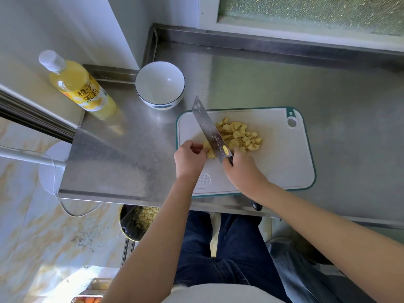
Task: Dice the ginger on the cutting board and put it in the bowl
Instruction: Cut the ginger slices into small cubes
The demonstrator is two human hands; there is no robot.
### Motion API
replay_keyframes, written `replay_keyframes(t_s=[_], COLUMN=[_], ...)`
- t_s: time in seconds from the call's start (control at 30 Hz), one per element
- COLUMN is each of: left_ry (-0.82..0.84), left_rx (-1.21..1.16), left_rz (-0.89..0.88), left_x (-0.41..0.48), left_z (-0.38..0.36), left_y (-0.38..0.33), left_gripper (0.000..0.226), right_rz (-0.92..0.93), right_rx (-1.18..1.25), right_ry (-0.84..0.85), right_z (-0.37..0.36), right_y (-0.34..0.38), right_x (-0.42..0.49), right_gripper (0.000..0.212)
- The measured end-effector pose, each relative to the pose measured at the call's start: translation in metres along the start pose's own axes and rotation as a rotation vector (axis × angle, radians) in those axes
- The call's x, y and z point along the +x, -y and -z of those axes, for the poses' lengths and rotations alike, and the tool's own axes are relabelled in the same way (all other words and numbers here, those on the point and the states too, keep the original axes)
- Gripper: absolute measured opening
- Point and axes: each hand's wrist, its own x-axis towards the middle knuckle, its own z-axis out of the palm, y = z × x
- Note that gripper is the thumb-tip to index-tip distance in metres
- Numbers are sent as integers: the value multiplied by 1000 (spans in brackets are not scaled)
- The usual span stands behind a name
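A white cutting board [277, 154] with a teal rim lies on the steel counter. A heap of diced ginger [239, 136] sits on its left half. My left hand [189, 159] pinches the uncut ginger piece [208, 149] at the board's left edge. My right hand [242, 171] grips the handle of a cleaver [208, 130], whose blade stands on edge between the uncut piece and the diced heap. The white bowl [159, 84] with a dark rim stands empty behind the board's left corner.
A bottle of yellow drink [78, 86] stands at the counter's back left. Under the counter's front edge a dark bin [140, 221] holds diced scraps. The steel counter [349, 119] stretches to the right of the board, with a raised rim at the back.
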Motion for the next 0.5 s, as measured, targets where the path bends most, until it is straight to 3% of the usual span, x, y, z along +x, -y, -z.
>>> replay_keyframes(t_s=[0.5], left_ry=[-27], left_rx=[0], left_rz=[60], left_x=[-3], left_z=[-3], left_y=[-2], left_gripper=[10], right_rz=[-22], right_rx=[-88], right_ry=[31], right_z=[-12], right_y=[7], right_x=[-3], right_gripper=[15])
